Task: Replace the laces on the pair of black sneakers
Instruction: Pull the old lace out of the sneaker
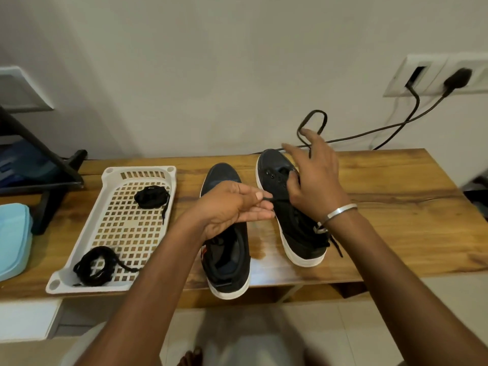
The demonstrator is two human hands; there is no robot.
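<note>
Two black sneakers with white soles stand side by side on the wooden table (396, 207), toes toward the wall. Over the left sneaker (227, 262), my left hand (232, 210) pinches one end of a black lace (313, 120) between thumb and fingers. My right hand (314, 178) hovers over the right sneaker (272, 170). The lace loops up past its raised fingers, and its thumb side reaches down at the eyelets. Exactly where that hand holds the lace is hidden. A silver bangle sits on my right wrist.
A white perforated tray (79, 260) sits left of the sneakers with two coiled black laces (151, 196) (96, 265). A light-blue box (13, 239) lies at the far left, beside a black stand (52, 159). Black cables (396, 125) run from wall sockets.
</note>
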